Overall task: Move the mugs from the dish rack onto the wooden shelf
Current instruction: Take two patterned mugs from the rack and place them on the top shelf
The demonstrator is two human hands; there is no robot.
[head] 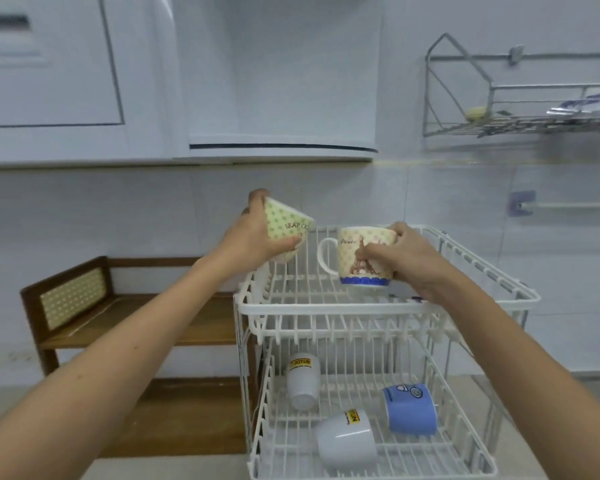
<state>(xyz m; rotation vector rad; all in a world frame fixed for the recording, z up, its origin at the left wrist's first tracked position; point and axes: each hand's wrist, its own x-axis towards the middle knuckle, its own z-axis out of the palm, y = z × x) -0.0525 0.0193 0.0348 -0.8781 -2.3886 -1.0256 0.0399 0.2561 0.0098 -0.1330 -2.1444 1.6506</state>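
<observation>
Each hand's grip is closing round a mug above the dish rack (378, 306): left hand (253, 237) clasping the dotted mug (286, 225), right hand (409, 258) the Paris mug (364, 258). Three mugs (347, 441) are lying in its lower tier.

"JOTUN" on white mug (302, 379)

Your left forearm enters from the lower left of the frame and your right forearm from the lower right, both bare with no sleeve in view. Your left hand (253, 237) and right hand (406, 258) wear no gloves, rings, watch or bracelet that shows.
</observation>
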